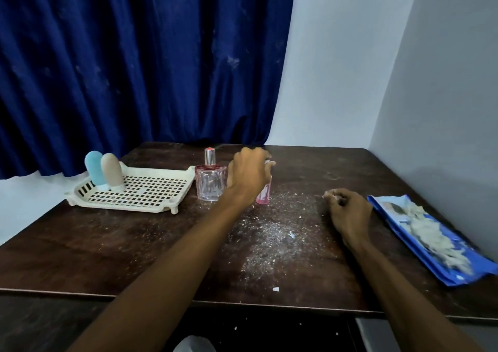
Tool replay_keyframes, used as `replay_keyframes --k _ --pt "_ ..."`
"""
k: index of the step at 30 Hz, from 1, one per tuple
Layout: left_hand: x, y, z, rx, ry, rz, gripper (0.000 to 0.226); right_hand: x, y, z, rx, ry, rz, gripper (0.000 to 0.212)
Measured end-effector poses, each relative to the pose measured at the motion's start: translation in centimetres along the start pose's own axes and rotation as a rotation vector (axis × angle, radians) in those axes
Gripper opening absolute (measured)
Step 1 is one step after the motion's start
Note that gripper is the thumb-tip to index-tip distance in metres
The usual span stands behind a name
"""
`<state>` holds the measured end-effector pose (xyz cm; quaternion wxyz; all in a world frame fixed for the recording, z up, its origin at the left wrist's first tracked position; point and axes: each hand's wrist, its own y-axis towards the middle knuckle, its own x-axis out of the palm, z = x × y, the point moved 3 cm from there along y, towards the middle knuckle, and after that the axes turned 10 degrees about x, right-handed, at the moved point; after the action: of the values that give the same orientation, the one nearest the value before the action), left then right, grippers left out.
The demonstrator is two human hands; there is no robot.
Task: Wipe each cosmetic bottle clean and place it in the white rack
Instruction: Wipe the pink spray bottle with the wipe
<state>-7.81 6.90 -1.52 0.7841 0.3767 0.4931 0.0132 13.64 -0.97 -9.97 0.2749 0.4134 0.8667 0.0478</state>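
A white perforated rack (151, 190) sits at the table's far left, with a blue bottle (94, 169) and a beige bottle (111, 172) standing upright in its left end. Just right of the rack, a clear pink perfume bottle (211, 182) with a silver cap stands on the table. My left hand (249, 175) reaches over a slim pink bottle (263, 196), fingers curled around its top; most of that bottle is hidden behind my wrist. Further right, my right hand (350, 208) rests on the table, pinching a small white tissue wad (329, 194).
The dark wooden table (107, 246) is sprinkled with white crumbs and dust in the middle. A blue packet (425, 244) with shredded grey-white tissue on it lies at the right edge. A blue curtain hangs behind the table and a wall stands close on the right.
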Motion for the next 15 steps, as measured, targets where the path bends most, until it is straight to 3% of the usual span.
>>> replay_keyframes --k 6,11,15 --pt "1.2 0.0 -0.4 -0.075 -0.155 0.083 0.017 -0.1 0.1 0.0 -0.024 0.008 0.032 0.029" --pt "2.6 1.1 -0.3 -0.126 -0.453 0.199 0.014 0.0 0.2 0.2 -0.085 0.008 0.058 0.012" --pt "5.5 1.8 -0.1 -0.219 -0.795 0.263 0.019 -0.1 0.3 0.8 -0.102 0.029 0.053 0.012"
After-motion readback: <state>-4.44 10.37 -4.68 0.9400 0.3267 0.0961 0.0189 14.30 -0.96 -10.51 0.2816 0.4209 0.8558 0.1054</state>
